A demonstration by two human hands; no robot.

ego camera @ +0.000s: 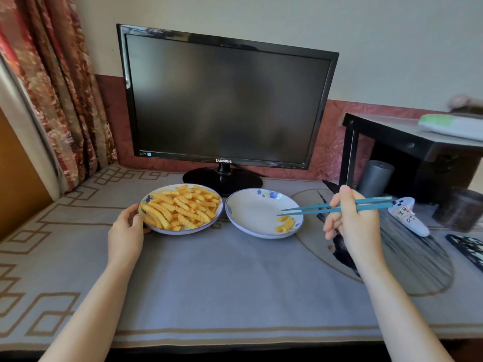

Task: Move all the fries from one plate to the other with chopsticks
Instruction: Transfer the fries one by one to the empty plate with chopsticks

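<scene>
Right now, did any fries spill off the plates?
No, nothing looks spilled. The fries lie only on the left plate and the right plate, none on the tablecloth. The chopsticks in the right hand hold nothing.

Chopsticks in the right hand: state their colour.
The chopsticks are teal blue, seen best in the head view, the only one.
</scene>
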